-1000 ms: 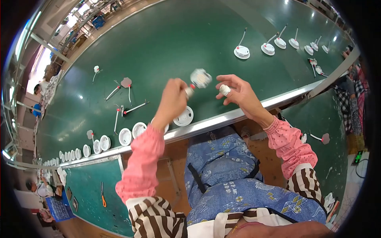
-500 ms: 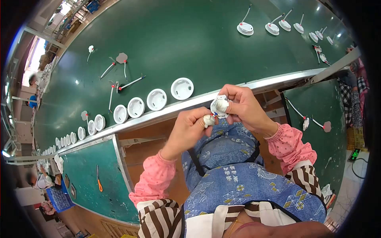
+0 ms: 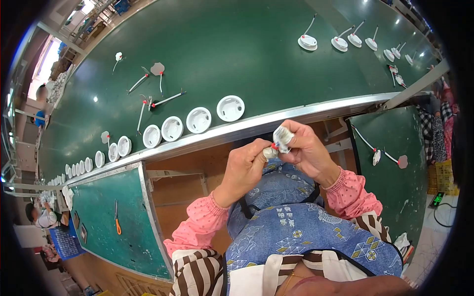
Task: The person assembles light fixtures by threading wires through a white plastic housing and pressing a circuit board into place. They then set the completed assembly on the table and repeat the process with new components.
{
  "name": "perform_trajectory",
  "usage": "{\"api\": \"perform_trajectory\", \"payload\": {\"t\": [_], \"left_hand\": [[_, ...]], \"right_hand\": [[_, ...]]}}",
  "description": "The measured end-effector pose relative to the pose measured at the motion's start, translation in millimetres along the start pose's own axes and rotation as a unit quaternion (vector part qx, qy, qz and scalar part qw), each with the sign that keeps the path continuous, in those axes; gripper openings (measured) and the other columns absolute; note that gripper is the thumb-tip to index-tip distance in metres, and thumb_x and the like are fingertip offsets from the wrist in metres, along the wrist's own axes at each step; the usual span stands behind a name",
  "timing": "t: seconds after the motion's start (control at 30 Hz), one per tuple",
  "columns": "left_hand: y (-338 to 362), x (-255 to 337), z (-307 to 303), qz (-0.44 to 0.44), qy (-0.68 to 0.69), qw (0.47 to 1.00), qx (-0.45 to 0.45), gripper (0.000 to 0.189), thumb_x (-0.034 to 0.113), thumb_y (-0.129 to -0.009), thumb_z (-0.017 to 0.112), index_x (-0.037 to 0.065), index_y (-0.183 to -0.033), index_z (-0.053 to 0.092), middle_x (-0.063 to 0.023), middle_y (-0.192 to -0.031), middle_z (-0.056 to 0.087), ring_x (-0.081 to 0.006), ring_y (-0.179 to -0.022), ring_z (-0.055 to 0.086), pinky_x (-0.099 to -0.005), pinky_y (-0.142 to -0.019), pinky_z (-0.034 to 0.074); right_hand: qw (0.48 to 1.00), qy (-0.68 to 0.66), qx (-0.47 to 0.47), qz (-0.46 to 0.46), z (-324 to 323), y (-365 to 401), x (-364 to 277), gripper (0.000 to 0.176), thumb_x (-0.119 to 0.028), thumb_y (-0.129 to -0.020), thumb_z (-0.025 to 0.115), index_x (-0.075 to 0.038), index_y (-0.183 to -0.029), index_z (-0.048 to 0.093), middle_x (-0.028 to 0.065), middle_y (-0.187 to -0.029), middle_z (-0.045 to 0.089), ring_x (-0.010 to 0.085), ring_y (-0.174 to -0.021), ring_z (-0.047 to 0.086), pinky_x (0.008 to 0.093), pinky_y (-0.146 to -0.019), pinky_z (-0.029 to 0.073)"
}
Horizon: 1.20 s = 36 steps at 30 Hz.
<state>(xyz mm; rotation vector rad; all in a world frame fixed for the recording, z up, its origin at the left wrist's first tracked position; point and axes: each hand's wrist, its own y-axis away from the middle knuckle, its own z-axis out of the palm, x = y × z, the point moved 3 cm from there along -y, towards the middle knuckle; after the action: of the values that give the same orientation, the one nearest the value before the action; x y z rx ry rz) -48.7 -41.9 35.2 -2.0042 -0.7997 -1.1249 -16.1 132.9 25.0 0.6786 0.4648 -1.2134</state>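
Since a second ago your hands have come back from over the green surface (image 3: 237,54) to just in front of your blue apron (image 3: 296,232), and the white round module (image 3: 283,137) has turned edge-on. Your right hand (image 3: 310,150) has its grip clenched around the module; your left hand (image 3: 245,167) pinches its red-tipped end with taped fingertips (image 3: 269,153). Four white round housings (image 3: 198,120) sit open side up in a row along the metal rail (image 3: 316,112), each holding nothing you can see. More trail off left. Wired housings (image 3: 307,42) stand far right. An orange-handled tool (image 3: 117,223) lies on the side bench (image 3: 98,207).
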Motion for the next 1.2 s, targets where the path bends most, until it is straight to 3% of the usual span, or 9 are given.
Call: {"api": "perform_trajectory", "payload": {"t": [0.1,0.23,0.47,0.6,0.7,0.8,1.0,1.1,1.2], "left_hand": [[6,4,-14,-0.060,-0.018,0.998,-0.015,0.020,-0.001,-0.094,0.058,-0.001,-0.113,0.065,-0.0108,-0.087,0.069,-0.0201,-0.075,0.068,-0.0304,-0.069,0.052],[21,-10,-21,0.000,-0.136,0.991,0.019,0.021,-0.003,-0.093,0.058,-0.001,-0.112,0.066,-0.0138,-0.087,0.070,-0.0234,-0.074,0.070,-0.0315,-0.069,0.054],[37,-19,-6,0.052,-0.063,0.994,-0.070,0.028,-0.009,-0.084,0.057,0.003,-0.105,0.071,-0.0140,-0.091,0.073,-0.0299,-0.074,0.071,-0.0337,-0.068,0.056],[5,-3,-35,0.077,-0.156,0.982,-0.068,0.034,-0.004,-0.082,0.063,0.005,-0.113,0.071,-0.0110,-0.095,0.075,-0.0302,-0.087,0.072,-0.0367,-0.077,0.057],[-38,1,-63,0.032,-0.337,0.941,-0.001,0.063,0.013,-0.080,0.075,0.006,-0.139,0.055,-0.0189,-0.127,0.062,-0.0378,-0.120,0.056,-0.0470,-0.102,0.043],[-67,-46,-53,-0.015,-0.457,0.888,0.041,0.085,0.026,-0.074,0.084,0.001,-0.145,0.045,-0.0171,-0.114,0.063,-0.0347,-0.112,0.057,-0.0477,-0.094,0.041],[-119,-68,-25,0.017,-0.359,0.921,-0.150,0.086,0.011,-0.072,0.076,0.014,-0.151,0.043,-0.0117,-0.142,0.058,-0.0373,-0.146,0.036,-0.0529,-0.105,0.035],[-129,-40,-26,0.086,-0.366,0.909,-0.182,0.093,0.006,-0.070,0.075,0.019,-0.155,0.040,-0.0088,-0.155,0.047,-0.0382,-0.154,0.021,-0.0585,-0.110,0.031],[-113,-31,-39,0.043,-0.351,0.930,-0.100,0.096,0.008,-0.069,0.078,0.020,-0.156,0.038,-0.0114,-0.155,0.043,-0.0404,-0.152,0.024,-0.0581,-0.111,0.031]], "right_hand": [[0.997,-0.057,0.017,-0.058,-11,5,-14,0.011,-0.010,-0.097,0.064,-0.001,-0.103,0.062,0.0090,-0.087,0.066,0.0086,-0.054,0.047,0.0228,-0.049,0.035],[0.995,-0.080,-0.020,-0.059,-27,11,-20,0.012,-0.009,-0.096,0.065,-0.002,-0.105,0.061,0.0081,-0.086,0.065,0.0097,-0.054,0.046,0.0240,-0.051,0.036],[0.993,-0.083,-0.023,-0.079,-43,10,-24,0.014,-0.008,-0.094,0.066,-0.001,-0.104,0.061,0.0081,-0.085,0.065,0.0105,-0.053,0.047,0.0252,-0.049,0.035],[0.989,-0.099,-0.017,-0.110,-60,16,-36,0.013,-0.008,-0.095,0.065,-0.002,-0.105,0.059,0.0113,-0.085,0.065,0.0118,-0.054,0.048,0.0251,-0.052,0.036],[0.969,-0.041,0.065,-0.236,-58,31,-62,0.013,-0.011,-0.097,0.064,-0.003,-0.106,0.058,0.0100,-0.085,0.064,0.0123,-0.058,0.049,0.0242,-0.053,0.036],[0.961,-0.053,0.060,-0.263,-56,36,-65,0.012,-0.011,-0.098,0.064,-0.004,-0.106,0.058,0.0093,-0.085,0.064,0.0124,-0.058,0.049,0.0245,-0.053,0.036],[0.949,-0.050,0.084,-0.299,-65,42,-66,0.011,-0.011,-0.099,0.063,-0.003,-0.105,0.057,0.0093,-0.085,0.064,0.0126,-0.059,0.050,0.0242,-0.053,0.035],[0.949,-0.057,0.088,-0.298,-70,41,-66,0.009,-0.009,-0.100,0.061,-0.003,-0.105,0.057,0.0093,-0.085,0.064,0.0124,-0.059,0.051,0.0238,-0.053,0.036],[0.947,-0.062,0.090,-0.301,-74,41,-64,0.009,-0.007,-0.099,0.061,-0.002,-0.105,0.057,0.0099,-0.088,0.064,0.0118,-0.060,0.051,0.0235,-0.053,0.038]]}}
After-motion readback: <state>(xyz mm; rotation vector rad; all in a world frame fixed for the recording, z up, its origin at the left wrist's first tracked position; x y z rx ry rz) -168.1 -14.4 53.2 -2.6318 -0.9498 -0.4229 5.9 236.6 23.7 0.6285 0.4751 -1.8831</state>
